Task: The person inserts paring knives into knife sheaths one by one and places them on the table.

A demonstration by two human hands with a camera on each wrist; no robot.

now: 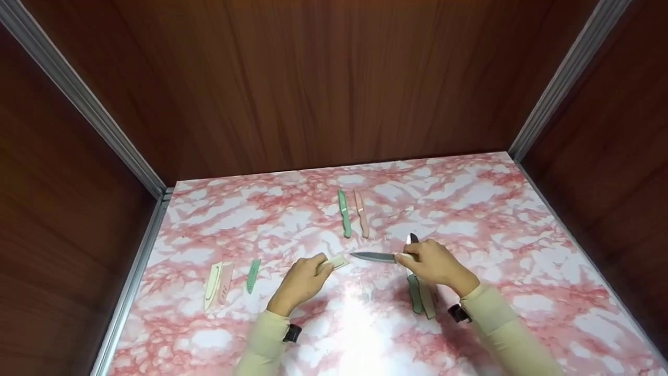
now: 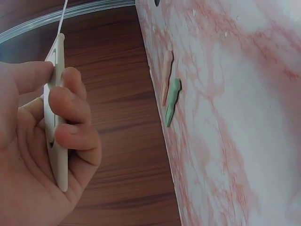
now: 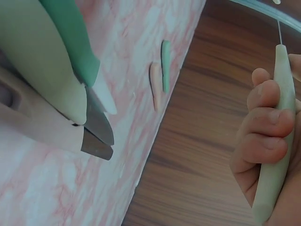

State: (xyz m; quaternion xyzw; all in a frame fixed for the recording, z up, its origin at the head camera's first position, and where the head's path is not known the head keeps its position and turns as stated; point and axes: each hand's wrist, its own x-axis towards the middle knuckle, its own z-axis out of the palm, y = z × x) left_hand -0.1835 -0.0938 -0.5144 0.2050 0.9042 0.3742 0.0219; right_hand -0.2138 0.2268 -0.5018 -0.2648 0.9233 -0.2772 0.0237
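Note:
My left hand (image 1: 305, 279) grips a cream knife sheath (image 2: 59, 155), with the thumb on one side and curled fingers on the other. In my right hand (image 1: 436, 263) is a knife by its cream handle (image 3: 277, 160). Its grey blade (image 1: 373, 257) points left, the tip close to the sheath's end; whether they touch I cannot tell. Below the right hand lie other knives, with a green handle (image 1: 414, 293) and a pale handle (image 1: 428, 303) visible. The right wrist view shows a pinkish handle (image 3: 47, 122) beside them. My hand partly hides their blades in the head view.
A green knife (image 1: 344, 214) and a pink knife (image 1: 361, 214) lie side by side toward the back. At the left lie a cream sheath (image 1: 212, 284), a pink sheath (image 1: 226, 282) and a green sheath (image 1: 253, 275). Wood-patterned panels (image 1: 323, 94) enclose the marbled table (image 1: 209, 339).

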